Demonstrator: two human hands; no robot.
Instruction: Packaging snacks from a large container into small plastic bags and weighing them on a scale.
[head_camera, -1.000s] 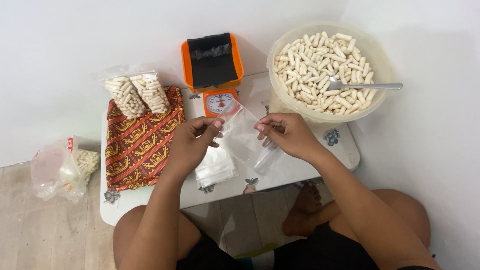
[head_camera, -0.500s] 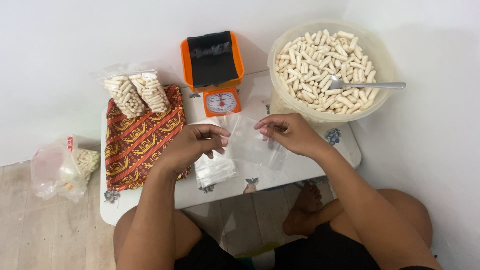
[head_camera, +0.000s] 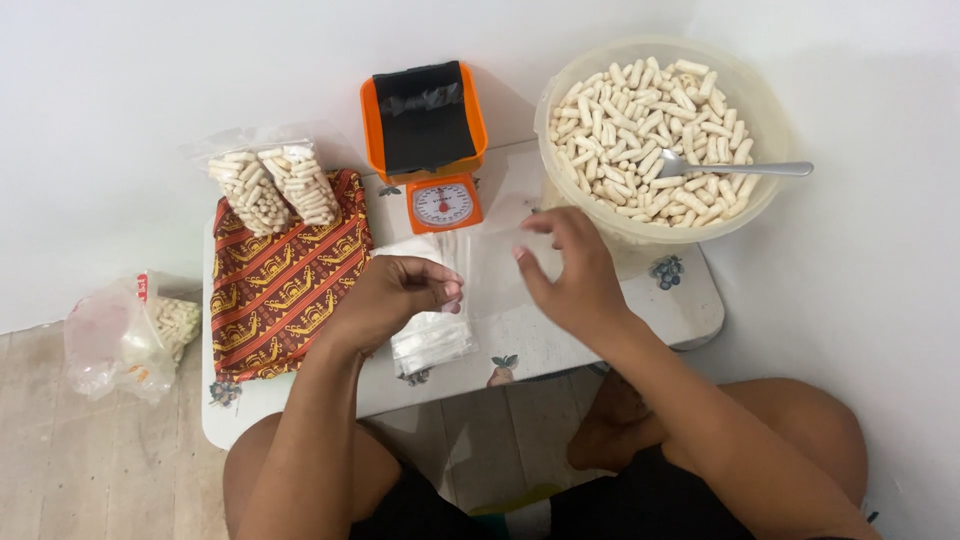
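Since half a second ago the right hand (head_camera: 570, 275) has let its pinch go and lifted toward the tub, while the left hand (head_camera: 398, 292) has barely shifted. Now the right hand is spread, fingers fanned apart, its fingertips at the far edge of the clear plastic bag (head_camera: 490, 268); whether they touch the film cannot be told. Left-hand fingers are curled together, thumb against forefinger, pinching the bag's near left corner. That bag hangs flat between both hands, just in front of the orange scale (head_camera: 428, 140). Beneath the left hand, also in front of the scale, lies a stack of empty bags (head_camera: 430, 340). Right of the scale stands the tub of pale sticks (head_camera: 655, 130)
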